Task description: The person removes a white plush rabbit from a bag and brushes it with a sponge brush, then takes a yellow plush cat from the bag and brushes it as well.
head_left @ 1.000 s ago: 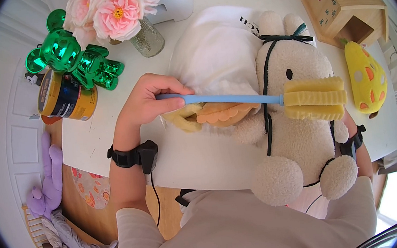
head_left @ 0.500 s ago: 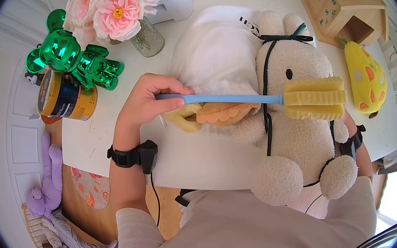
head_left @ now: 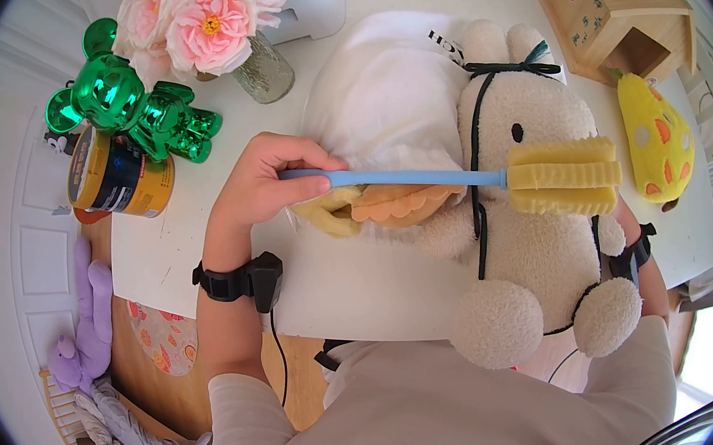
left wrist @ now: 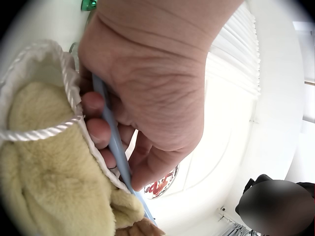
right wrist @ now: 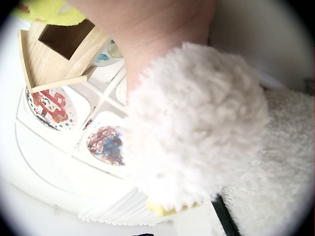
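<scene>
In the head view my left hand (head_left: 268,180) pinches the end of a blue handle on a sponge bottle brush (head_left: 422,177). Its ridged yellow head (head_left: 563,179) lies across the front of a cream plush rabbit (head_left: 545,254) with dark green cord round it. Beneath the left hand is a white drawstring bag (head_left: 389,87). Out of its mouth show a pale yellow plush (left wrist: 54,167) and a scalloped orange-brown one (head_left: 403,204). My right hand (head_left: 625,214) is behind the rabbit's side, its fingers hidden by a fluffy paw (right wrist: 197,128) in the right wrist view.
To the left stand a shiny green bear figure (head_left: 118,100) and a yellow-and-black tub (head_left: 118,175). Pink flowers (head_left: 211,28) in a glass vase (head_left: 264,70) rise behind. A wooden birdhouse (head_left: 613,0) and a yellow pear-shaped plush (head_left: 658,140) lie to the right on the white table (head_left: 366,305).
</scene>
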The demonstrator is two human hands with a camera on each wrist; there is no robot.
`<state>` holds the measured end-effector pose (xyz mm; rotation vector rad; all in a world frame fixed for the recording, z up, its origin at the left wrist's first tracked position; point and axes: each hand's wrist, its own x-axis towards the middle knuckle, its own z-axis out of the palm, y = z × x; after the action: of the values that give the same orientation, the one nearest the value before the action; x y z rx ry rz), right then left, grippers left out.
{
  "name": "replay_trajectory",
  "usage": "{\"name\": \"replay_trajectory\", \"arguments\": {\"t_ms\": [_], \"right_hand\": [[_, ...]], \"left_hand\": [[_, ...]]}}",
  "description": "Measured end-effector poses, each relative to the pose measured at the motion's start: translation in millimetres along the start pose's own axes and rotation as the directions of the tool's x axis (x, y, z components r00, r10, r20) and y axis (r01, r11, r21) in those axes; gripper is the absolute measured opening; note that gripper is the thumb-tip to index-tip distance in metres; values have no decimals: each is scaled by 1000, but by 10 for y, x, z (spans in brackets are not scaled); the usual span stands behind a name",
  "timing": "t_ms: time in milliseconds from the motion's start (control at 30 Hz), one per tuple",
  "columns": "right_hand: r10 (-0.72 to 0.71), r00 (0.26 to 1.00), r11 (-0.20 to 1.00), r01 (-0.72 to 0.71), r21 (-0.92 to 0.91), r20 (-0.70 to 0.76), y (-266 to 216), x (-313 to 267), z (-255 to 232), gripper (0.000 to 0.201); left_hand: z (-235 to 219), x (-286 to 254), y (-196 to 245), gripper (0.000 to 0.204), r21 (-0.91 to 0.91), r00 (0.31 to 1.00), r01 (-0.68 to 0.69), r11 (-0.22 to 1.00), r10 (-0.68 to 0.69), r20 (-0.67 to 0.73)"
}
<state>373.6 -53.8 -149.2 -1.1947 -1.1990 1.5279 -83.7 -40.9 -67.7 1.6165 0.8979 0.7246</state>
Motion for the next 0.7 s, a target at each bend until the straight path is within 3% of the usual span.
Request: {"name": "replay_trajectory", "arguments": {"t_ms": [233, 333, 700], "right_hand": [[15, 1000, 1000, -15, -2, -2, -39, -20, 33, 79], [25, 1000, 1000, -25, -9, -11, -82, -74, 40, 79], [87, 996, 996, -88, -5, -36, -199, -68, 153, 81]], "left_hand": [[-14, -2, -2, 20, 54, 1000, 10, 998, -10, -8], [-43, 3, -41, 16, 72, 998, -53, 996, 51, 36], [-6, -14, 13, 16, -15, 1000, 14, 1000, -14, 13]]}}
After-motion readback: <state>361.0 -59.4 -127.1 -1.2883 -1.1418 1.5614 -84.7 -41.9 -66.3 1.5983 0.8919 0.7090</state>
